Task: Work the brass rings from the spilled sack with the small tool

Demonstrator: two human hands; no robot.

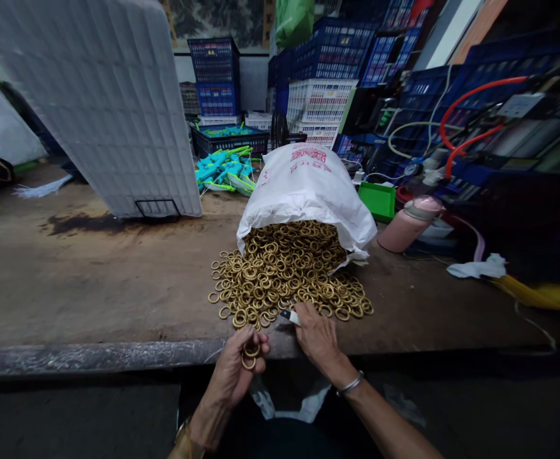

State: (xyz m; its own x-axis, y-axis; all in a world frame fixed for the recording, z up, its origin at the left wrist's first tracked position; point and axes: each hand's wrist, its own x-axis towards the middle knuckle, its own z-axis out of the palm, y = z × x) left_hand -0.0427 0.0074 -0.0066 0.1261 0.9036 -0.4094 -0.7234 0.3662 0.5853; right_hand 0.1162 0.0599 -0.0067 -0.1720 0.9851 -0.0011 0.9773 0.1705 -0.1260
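Observation:
A white sack (309, 185) lies on its side on the brown workbench (93, 280), with a heap of brass rings (284, 271) spilling from its mouth toward me. My left hand (236, 370) is closed around a few brass rings at the bench's front edge. My right hand (316, 335) rests at the near edge of the heap, fingers curled on a small white tool with a dark tip (289, 315). A metal bracelet circles my right wrist. A clear plastic bag (284, 398) hangs below my hands.
A tall white grid panel (112, 102) leans at the back left. Blue and white crates (323, 70) are stacked behind. Turquoise plastic parts (225, 169), a green tray (378, 201), a pink bottle (409, 223), hoses and machinery (490, 127) crowd the right.

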